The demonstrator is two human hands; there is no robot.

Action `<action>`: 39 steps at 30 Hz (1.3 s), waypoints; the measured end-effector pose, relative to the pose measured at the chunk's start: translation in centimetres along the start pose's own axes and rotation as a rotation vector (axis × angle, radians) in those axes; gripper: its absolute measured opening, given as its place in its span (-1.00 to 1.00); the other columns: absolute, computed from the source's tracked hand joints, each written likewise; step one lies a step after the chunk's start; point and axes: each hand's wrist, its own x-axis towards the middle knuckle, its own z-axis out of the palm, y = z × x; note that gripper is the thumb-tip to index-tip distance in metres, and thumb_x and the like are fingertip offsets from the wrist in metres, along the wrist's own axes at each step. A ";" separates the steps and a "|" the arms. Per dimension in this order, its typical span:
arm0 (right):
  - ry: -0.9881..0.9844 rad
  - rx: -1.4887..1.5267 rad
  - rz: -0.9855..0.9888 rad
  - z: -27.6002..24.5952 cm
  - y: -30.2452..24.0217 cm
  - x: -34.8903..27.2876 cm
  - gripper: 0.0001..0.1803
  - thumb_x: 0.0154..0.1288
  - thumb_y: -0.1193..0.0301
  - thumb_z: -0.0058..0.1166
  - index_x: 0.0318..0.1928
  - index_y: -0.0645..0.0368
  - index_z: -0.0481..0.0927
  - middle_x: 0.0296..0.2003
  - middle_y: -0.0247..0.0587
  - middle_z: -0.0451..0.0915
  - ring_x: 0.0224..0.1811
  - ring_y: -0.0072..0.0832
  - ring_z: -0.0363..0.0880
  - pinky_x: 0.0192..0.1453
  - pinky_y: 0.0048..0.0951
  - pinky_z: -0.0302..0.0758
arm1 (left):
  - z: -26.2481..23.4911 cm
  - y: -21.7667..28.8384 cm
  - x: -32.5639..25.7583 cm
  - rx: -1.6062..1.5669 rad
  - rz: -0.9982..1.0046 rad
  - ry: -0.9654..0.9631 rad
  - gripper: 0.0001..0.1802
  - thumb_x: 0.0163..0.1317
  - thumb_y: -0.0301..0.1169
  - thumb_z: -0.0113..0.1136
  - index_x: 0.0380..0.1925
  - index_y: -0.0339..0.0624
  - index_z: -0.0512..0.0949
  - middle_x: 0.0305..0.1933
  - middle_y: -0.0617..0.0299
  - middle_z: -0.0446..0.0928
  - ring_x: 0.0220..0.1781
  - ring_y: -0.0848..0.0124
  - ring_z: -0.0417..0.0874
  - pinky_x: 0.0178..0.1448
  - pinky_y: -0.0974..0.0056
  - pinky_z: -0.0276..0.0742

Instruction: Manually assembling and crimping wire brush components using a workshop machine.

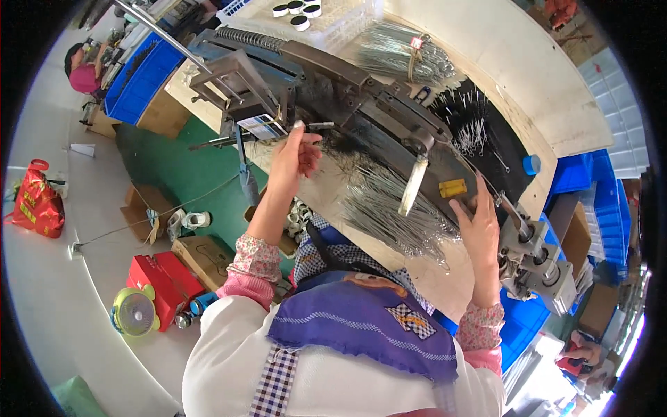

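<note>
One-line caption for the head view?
Left hand pinches thin wires at the machine; right hand rests on its frame.

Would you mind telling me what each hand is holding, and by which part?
The left hand pinches a thin wire by its near end. The right hand holds nothing; it rests on the machine edge.

Right hand (479,222) fingertips hidden behind machine (389,125); left grip contents unclear.

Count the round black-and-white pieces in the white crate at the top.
4 round black-and-white pieces show, clustered at the near-left corner of the white crate behind the machine; the crate runs out of frame, so more may be hidden.
</note>
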 end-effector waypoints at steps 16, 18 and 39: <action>0.001 -0.111 0.031 2.5 3.3 0.0 -0.71 0.31 0.30 0.05 -0.11 0.25 0.42 -0.38 0.05 0.58 -0.36 -0.01 0.63 -0.34 -0.12 0.58 | 9.9 1.1 -7.6 -0.010 0.407 -0.500 -0.67 0.49 -0.20 -0.12 -0.39 -0.17 0.41 -0.62 0.42 0.24 -0.70 0.65 0.13 -0.67 0.47 -0.01; -0.012 -0.100 0.016 2.4 3.1 -0.1 -0.76 0.30 0.36 0.03 -0.13 0.25 0.41 -0.37 0.05 0.56 -0.34 0.00 0.61 -0.32 -0.11 0.58 | 14.8 2.3 -9.4 -0.005 0.176 -1.162 -0.66 0.50 -0.21 -0.16 -0.36 -0.21 0.43 -0.64 0.41 0.17 -0.72 0.64 0.12 -0.68 0.48 -0.03; 0.105 -0.049 -0.371 -5.4 -0.1 8.6 -0.71 0.07 0.62 0.02 -0.14 0.20 0.56 -0.27 0.00 0.60 -0.17 -0.02 0.58 -0.14 -0.18 0.55 | 20.4 -1.5 -7.2 -0.040 -0.051 -0.657 -0.75 0.48 -0.27 -0.10 -0.29 -0.18 0.45 -0.62 0.40 0.26 -0.71 0.62 0.15 -0.65 0.48 0.02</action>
